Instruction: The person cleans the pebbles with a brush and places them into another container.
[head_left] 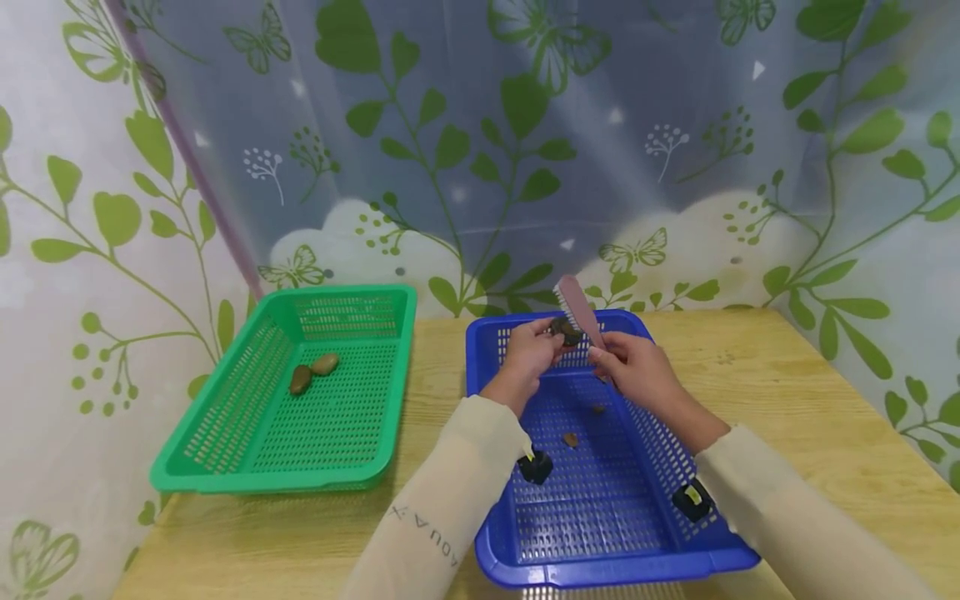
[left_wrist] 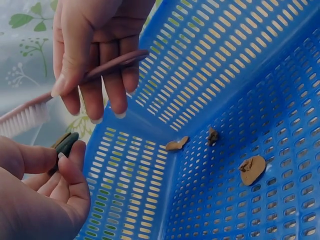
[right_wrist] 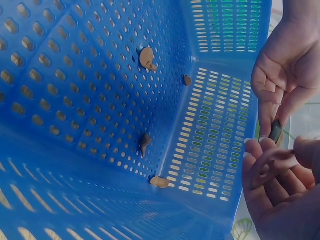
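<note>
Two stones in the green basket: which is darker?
In the head view, the left stone in the green basket: it's dark brown, whereas the right stone is a lighter tan.

The dark stone point(left_wrist: 65, 144) shows a grey-green face with a brown strip along one side. Pinched between thumb and fingers of the left hand point(head_left: 527, 357), it is held up at the far end of the blue basket point(head_left: 600, 572). The brush point(head_left: 579, 302), a slim pink one with white bristles, is gripped by the right hand point(head_left: 636, 367) near that same far end; its handle slants toward the basket's right side, and its head rises past the far rim in the head view.
</note>
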